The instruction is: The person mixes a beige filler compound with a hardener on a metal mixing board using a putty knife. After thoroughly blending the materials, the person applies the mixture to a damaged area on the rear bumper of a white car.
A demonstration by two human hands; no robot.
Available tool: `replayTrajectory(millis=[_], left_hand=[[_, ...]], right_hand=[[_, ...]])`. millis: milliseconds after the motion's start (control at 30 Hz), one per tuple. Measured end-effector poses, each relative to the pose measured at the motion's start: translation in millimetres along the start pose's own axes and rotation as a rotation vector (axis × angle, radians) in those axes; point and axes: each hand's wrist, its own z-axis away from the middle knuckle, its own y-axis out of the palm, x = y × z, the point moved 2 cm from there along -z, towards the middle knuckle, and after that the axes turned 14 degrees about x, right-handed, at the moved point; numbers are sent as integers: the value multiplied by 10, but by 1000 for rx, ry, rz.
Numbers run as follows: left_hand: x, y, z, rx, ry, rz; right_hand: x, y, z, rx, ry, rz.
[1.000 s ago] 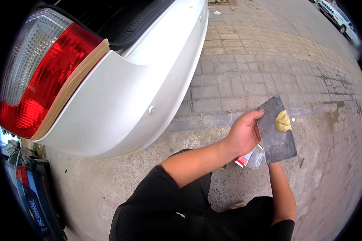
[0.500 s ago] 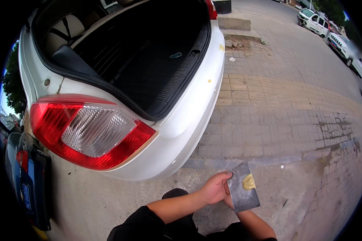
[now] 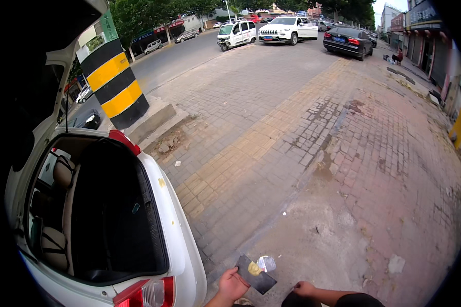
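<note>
My left hand (image 3: 232, 285) grips one edge of a thin dark rectangular plate (image 3: 262, 281), which carries a lump of yellow putty (image 3: 254, 268). Just beyond the plate is a whitish round thing (image 3: 266, 263), partly hidden by it; its kind is unclear. To the right, apart from the plate, my right hand (image 3: 306, 288) has its fingers closed; whatever they hold is too small to name. On the left stands a white car (image 3: 183, 240) with its boot open. Yellowish patches (image 3: 161, 182) mark its rear bumper, and its red-and-clear tail light (image 3: 151, 294) shows at the lower edge.
A black-and-yellow striped pillar (image 3: 115, 84) rises beyond the car, by a concrete kerb block (image 3: 153, 123). Brick paving (image 3: 251, 133) stretches away with a yellowish strip. Farther off are a white van (image 3: 236, 35), a white SUV (image 3: 287, 29), a dark car (image 3: 348, 42) and a seated person (image 3: 397, 56).
The view has swung right and up, away from the tail light toward the street. My right hand, earlier behind the plate, is now apart from it; my left hand still holds the plate.
</note>
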Motion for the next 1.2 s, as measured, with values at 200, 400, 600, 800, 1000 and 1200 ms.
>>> replayTrajectory(millis=[200, 400, 600, 800, 1000, 1200], left_hand=[[294, 1003, 77, -42, -106, -23], [76, 1639, 114, -135, 57, -49], [-612, 1524, 1, -221, 268, -155], [-1655, 1309, -724, -187, 275, -146], [-2849, 1081, -1740, -96, 5, -137], [-3829, 1096, -2165, -137, 106, -124]], right_hand=[[-70, -394, 858, -132, -77, -152], [-524, -549, 1020, -156, -4, -519], [-643, -931, 932, -200, 146, -661], [-502, -1016, 324, -270, 328, -638], [-397, -285, 52, -368, 70, -486], [770, -392, -203, -123, 314, -354]])
